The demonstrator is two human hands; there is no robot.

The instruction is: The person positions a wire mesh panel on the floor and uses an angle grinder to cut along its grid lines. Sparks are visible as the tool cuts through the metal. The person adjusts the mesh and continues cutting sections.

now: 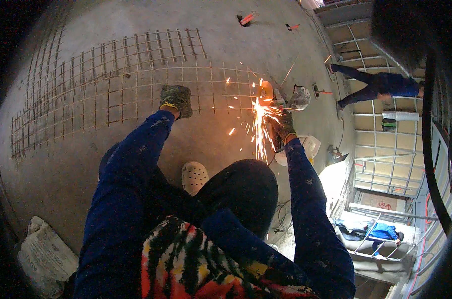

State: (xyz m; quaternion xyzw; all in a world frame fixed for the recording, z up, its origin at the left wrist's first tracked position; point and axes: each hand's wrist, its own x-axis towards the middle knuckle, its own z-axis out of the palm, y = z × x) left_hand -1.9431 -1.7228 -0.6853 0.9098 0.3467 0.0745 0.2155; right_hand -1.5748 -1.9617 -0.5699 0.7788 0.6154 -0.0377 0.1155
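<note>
A panel of steel wire mesh [122, 101] lies on the grey concrete floor, with a second piece of mesh beyond it. My left hand [176, 99], in a dark knitted glove, is closed on the near panel; its fingertips are partly hidden. My right hand [285, 125], gloved too, grips an angle grinder whose disc [264, 91] glows orange at the panel's right end. Bright sparks [261, 122] pour from there toward my knee. The grinder's body is mostly hidden behind the hand and the glare.
My foot in a pale clog [194, 177] rests below the mesh. A white sack [47, 256] lies at lower left. Orange-tipped stubs [247, 19] stick out of the floor farther off. At right are a person in dark clothes [380, 84], another in blue [383, 231], and metal framing [385, 158].
</note>
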